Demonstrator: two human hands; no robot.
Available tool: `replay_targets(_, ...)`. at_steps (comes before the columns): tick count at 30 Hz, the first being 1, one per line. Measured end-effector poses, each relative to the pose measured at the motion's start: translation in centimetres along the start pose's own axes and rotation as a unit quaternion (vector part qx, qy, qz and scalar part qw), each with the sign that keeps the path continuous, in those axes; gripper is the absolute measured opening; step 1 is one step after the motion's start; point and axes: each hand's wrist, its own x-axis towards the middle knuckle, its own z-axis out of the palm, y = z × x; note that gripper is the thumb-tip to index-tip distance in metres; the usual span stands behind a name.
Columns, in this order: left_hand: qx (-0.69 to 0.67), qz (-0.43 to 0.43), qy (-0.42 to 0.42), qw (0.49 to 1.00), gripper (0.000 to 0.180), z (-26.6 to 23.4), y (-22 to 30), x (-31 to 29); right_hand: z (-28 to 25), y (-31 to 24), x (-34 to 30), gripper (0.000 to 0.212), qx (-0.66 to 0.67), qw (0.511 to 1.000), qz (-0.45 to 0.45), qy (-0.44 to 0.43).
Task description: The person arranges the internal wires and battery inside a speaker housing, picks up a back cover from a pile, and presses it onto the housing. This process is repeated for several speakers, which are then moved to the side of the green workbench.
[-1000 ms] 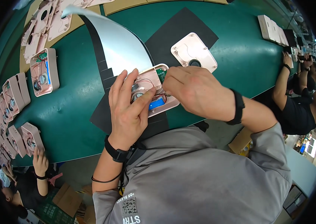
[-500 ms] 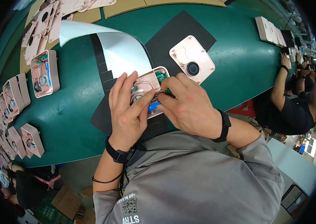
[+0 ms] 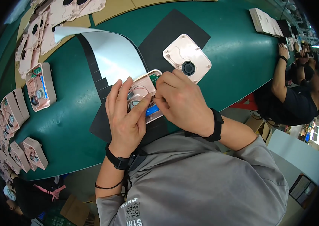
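A pale pink speaker housing (image 3: 141, 82) lies open in front of me, with a green circuit board (image 3: 154, 78), thin wires and a blue battery (image 3: 152, 110) inside. My left hand (image 3: 123, 117) grips the housing from its left side, thumb and forefinger reaching in over a round silver part. On the other side my right hand (image 3: 184, 102) is closed in a pinch, its fingertips down in the housing close to the left fingertips. Whatever it pinches is hidden behind the fingers. Beyond lies a pink cover (image 3: 204, 59) with a round black speaker (image 3: 188, 68).
A black sheet (image 3: 174, 26) lies under the cover, and a curled pale film (image 3: 116, 52) stands left of it. More open housings (image 3: 50, 88) line the left side of the green table (image 3: 73, 132). Pink panels (image 3: 46, 37) pile up far left. Other people sit at both ends.
My right hand's fingers have drawn into a tighter pinch, uncovering more of the blue battery. The left hand keeps its hold. The whole view has shifted slightly.
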Motion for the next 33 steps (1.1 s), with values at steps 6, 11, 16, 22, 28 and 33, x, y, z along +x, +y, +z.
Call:
replay_targets(6,0.005,0.004,0.000,1.000,0.042,-0.1,-0.1,-0.2,-0.7,-1.5,1.9,0.016,-0.139,0.989,-0.009,-0.055)
replay_targets(11,0.015,0.013,-0.009,1.000,0.041,-0.3,-0.2,-0.1,-0.8,-1.3,2.6,0.017,-0.153,0.983,-0.035,-0.097)
replay_targets(16,0.016,0.004,-0.011,1.000,0.039,-0.4,-0.1,-0.1,-2.7,1.2,2.4,0.016,0.057,0.996,-0.013,-0.060)
replay_targets(22,-0.001,-0.005,-0.020,1.000,0.035,-0.4,0.2,0.3,-2.7,5.5,0.7,0.016,-0.097,0.992,0.081,0.012)
replay_targets(28,-0.019,-0.021,0.005,1.000,0.054,-0.2,0.1,-0.1,-3.1,7.4,0.1,0.014,-0.078,0.993,0.030,0.087)
replay_targets(33,-0.039,-0.024,0.029,0.999,0.078,-1.0,0.3,0.0,-10.1,5.1,-1.0,0.011,0.296,0.941,0.156,0.038)
